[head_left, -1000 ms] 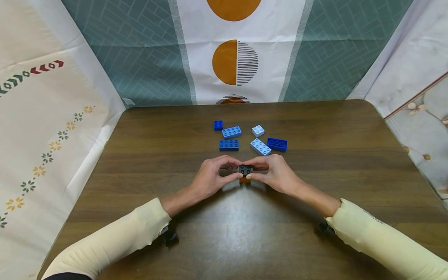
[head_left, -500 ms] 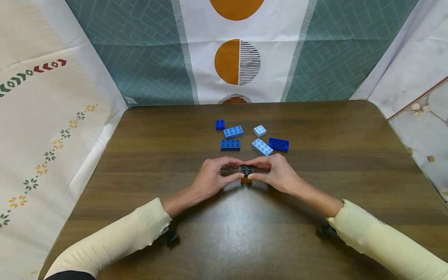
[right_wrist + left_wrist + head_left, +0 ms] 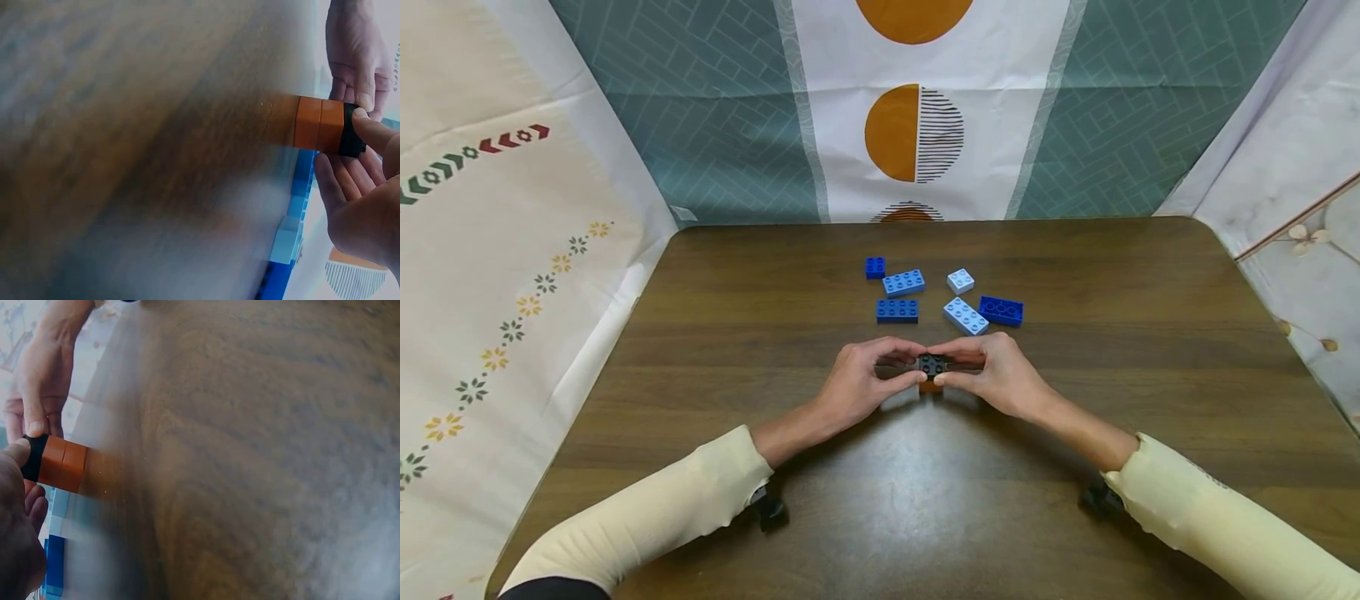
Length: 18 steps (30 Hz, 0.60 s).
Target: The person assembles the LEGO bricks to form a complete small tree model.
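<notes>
A small black toy brick (image 3: 932, 365) with studs on top sits on a stack of two orange bricks (image 3: 62, 464), which stands upright on the table. From the left, my left hand (image 3: 859, 382) pinches the black brick between thumb and fingers. My right hand (image 3: 1000, 375) pinches it from the opposite side, the two thumbs close together at the front. In the right wrist view the black brick (image 3: 354, 131) lies flush against the upper orange brick (image 3: 331, 124), with no gap that I can see. The stack's far side is hidden by the fingers.
Beyond the hands lie loose bricks: a small dark blue one (image 3: 875, 267), a mid-blue one (image 3: 903, 283), a longer blue one (image 3: 897, 312), a small pale one (image 3: 960, 281), a long pale blue one (image 3: 966, 317) and an upturned dark blue one (image 3: 1002, 311). Curtains hang behind the table (image 3: 737, 292).
The head view has shifted slightly, so everything appears a little further right. Both hands keep their hold on the black brick, and the loose bricks stay where they were.
</notes>
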Motion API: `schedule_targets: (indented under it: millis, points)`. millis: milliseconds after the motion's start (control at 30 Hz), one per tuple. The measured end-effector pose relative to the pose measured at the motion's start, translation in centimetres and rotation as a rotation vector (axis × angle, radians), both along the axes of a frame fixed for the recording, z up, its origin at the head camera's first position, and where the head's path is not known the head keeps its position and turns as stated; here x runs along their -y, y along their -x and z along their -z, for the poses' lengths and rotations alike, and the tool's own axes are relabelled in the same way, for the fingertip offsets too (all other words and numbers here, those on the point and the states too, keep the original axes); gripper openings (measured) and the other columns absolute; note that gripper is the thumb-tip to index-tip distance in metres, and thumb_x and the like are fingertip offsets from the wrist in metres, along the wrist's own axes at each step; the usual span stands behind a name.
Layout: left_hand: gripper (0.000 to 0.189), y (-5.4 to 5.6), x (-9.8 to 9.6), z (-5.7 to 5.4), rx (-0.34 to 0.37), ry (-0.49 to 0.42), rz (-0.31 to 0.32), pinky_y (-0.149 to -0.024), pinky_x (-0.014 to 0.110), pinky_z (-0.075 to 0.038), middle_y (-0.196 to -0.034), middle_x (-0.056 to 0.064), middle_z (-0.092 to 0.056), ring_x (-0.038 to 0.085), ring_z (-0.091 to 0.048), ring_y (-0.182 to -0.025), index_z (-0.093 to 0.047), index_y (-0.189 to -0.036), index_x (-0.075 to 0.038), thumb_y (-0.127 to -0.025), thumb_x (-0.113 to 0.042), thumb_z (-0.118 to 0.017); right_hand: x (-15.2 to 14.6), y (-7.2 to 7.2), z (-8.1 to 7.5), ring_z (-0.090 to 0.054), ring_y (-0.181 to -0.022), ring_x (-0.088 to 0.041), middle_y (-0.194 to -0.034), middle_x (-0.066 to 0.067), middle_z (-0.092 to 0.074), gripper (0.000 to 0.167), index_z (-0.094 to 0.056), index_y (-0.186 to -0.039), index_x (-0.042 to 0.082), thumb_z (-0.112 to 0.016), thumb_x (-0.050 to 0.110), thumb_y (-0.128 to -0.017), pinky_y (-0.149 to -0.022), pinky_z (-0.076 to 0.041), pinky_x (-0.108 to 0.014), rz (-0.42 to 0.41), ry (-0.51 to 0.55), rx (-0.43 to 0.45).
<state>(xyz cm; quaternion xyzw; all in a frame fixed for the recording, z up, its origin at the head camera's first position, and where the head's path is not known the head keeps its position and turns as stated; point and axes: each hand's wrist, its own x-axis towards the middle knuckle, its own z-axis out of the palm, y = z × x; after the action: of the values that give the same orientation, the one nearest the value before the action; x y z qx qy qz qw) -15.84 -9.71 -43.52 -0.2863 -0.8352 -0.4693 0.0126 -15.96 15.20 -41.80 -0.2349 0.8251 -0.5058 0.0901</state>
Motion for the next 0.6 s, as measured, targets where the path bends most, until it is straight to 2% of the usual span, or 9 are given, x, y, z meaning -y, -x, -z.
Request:
schedule_targets:
  millis: [300,600]
  points:
    - [0.031,0.3,0.2,-0.9,-0.016,0.063,0.029,-0.094,0.032,-0.06,-0.12,0.002,-0.077,0.018,-0.075,-0.107,-0.076,-0.124,-0.01,-0.096,-0.02,-0.083,0.1,0.1,0.0,-0.074,-0.114,-0.026,-0.124,-0.011,-0.076,0.04,-0.076,-0.13,0.005,-0.085,0.008,-0.091,-0.096,-0.059,-0.045,0.003,0.015,0.022]
    - [0.03,0.3,0.1,-1.0,-0.014,0.09,0.018,-0.093,0.031,-0.06,-0.12,0.0,-0.077,0.015,-0.075,-0.106,-0.076,-0.124,-0.011,-0.097,-0.022,-0.082,-0.1,0.0,0.0,-0.074,-0.115,-0.027,-0.124,-0.011,-0.076,0.041,-0.076,-0.129,0.005,-0.086,0.007,-0.09,-0.097,-0.059,-0.045,0.006,0.016,0.025]
